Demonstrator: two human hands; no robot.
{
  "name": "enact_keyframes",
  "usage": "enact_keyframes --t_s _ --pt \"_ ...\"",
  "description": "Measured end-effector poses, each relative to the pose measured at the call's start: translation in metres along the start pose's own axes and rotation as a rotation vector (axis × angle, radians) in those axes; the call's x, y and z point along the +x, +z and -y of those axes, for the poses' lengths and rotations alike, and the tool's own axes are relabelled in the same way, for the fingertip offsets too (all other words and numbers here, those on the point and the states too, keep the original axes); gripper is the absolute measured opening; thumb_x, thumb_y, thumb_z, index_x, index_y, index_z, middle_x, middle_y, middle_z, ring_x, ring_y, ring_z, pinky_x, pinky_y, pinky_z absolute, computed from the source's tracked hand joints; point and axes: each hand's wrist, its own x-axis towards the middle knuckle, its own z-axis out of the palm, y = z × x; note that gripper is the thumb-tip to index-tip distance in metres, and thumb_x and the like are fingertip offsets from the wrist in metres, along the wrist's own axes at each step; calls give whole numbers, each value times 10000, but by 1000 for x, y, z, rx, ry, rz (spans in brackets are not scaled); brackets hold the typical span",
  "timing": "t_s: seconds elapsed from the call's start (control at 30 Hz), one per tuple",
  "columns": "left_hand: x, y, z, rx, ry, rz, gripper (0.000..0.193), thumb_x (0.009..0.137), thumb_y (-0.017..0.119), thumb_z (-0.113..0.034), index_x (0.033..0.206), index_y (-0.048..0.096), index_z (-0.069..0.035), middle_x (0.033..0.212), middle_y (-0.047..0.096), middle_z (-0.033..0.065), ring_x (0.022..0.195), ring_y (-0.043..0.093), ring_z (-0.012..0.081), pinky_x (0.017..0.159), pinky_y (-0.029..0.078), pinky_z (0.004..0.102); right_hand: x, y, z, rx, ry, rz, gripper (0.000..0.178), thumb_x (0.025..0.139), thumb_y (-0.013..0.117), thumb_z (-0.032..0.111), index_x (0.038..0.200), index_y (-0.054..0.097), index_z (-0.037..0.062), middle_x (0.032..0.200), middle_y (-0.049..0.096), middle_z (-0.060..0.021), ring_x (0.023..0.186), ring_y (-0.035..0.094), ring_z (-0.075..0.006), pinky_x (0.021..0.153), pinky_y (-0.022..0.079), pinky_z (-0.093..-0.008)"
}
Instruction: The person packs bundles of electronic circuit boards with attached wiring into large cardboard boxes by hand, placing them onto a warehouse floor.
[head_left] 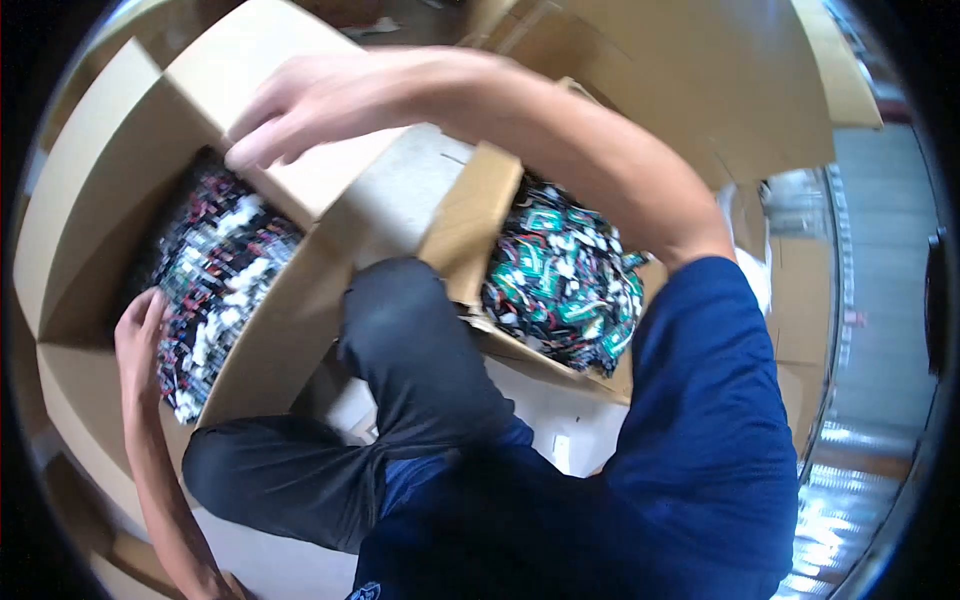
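Note:
A large open cardboard box (85, 230) stands on the left, with a dense pile of small electronic parts (215, 260) in it: dark pieces, red and black wires, white bits. My left hand (142, 325) reaches inside at the near left edge of the pile. Its fingers are drawn together at the parts; what they hold is hidden. My right hand (300, 108) is stretched across to the far side of this box, above its inner wall and flap. Motion blurs it, but the fingers look curled in, and I cannot make out anything held.
To the right, a second cardboard box (470, 225) holds a heap of green circuit boards with wires (560, 275). My bent legs (410, 340) lie between the boxes. Larger cardboard (680, 80) stands behind, and clear plastic-wrapped material (880, 300) lies along the right edge.

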Motion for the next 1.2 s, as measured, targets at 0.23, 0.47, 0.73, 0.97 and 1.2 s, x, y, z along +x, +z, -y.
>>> enact_keyframes --t_s 0.23,0.47,0.73,0.97,1.2 --pt "-106 77 -97 91 204 210 359 1027 634 -129 1326 593 65 1123 691 74 999 638 119 916 503 267 -401 -12 -77 -112 680 -553 518 1004 653 383 1332 622 -17 1157 722 -93 1049 674 -165 969 531 -321" --pt "-140 126 -109 430 268 424 359 955 672 -57 1287 600 59 1124 685 132 1038 656 199 947 525 332 -519 183 -196 -440 854 -229 746 754 860 416 1310 601 -7 1262 617 -236 1215 583 -382 1051 466 -445" --pt "-140 120 -94 507 294 319 357 945 676 -65 1269 606 68 1108 693 175 1026 675 244 947 525 360 -511 172 -153 -532 676 -256 611 727 852 391 1202 676 49 1092 589 -182 1047 583 -363 902 487 -453" --pt "-136 125 -100 526 320 272 372 935 699 -85 1273 619 49 1103 698 169 1018 677 254 940 526 362 -423 98 -136 -334 471 -814 621 778 842 421 1214 681 9 1105 618 -170 1040 612 -312 922 493 -397" --pt "-133 127 -100 637 388 300 407 915 713 -83 1290 614 41 1103 697 200 1019 692 310 924 534 385 -320 158 -304 -369 840 -829 919 814 791 476 1446 410 -72 1399 459 -311 1298 472 -450 1086 432 -475"
